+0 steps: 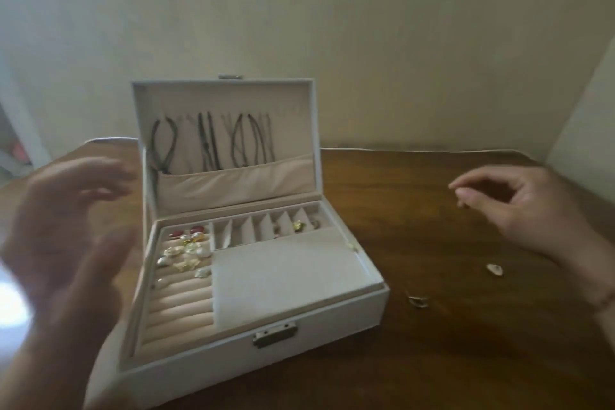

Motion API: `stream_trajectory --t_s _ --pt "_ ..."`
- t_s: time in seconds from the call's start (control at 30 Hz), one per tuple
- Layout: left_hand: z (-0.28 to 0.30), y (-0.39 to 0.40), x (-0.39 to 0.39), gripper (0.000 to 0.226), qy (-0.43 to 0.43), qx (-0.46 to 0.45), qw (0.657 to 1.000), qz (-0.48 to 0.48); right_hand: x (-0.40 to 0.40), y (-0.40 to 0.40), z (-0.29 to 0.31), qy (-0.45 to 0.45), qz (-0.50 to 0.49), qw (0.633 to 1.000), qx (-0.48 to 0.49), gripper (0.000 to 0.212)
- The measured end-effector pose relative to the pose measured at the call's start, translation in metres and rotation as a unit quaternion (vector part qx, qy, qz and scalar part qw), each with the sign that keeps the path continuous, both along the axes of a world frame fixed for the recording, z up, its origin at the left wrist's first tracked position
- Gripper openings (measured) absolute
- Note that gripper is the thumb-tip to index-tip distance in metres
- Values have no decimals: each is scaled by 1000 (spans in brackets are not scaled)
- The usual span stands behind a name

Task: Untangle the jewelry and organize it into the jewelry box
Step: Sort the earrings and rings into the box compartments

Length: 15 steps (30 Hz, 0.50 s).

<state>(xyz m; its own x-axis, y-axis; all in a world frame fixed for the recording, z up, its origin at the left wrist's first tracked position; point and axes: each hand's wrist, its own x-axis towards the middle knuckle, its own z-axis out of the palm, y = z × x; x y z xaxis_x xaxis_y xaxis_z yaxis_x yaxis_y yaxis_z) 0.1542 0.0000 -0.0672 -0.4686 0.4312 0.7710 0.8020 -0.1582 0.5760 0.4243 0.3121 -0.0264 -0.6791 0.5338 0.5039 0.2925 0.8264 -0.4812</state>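
Necklaces hang in the jewelry box already, two small bits wait on the table, left hand open and empty, right hand pinching something tiny.

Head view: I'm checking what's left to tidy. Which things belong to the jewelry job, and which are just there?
Part of the job:
- jewelry box, open
- necklaces hung in the lid
- earrings on the ring rolls
- small pieces in the slots
- gold piece and pale piece loose on the table
- right hand, left hand

Just there:
- table
- wall
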Motion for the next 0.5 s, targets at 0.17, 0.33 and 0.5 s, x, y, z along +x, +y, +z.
stream_trajectory --t_s 0.17,0.33,0.5 --pt "32 42 94 17 212 -21 976 -50 30 51 -34 -86 -120 985 -93 14" --pt "12 119 164 8 437 -255 862 -35 39 56 -30 -202 -120 959 -159 47" --pt "6 162 181 28 441 -540 717 12 39 50 -31 -356 -37 920 -161 17"
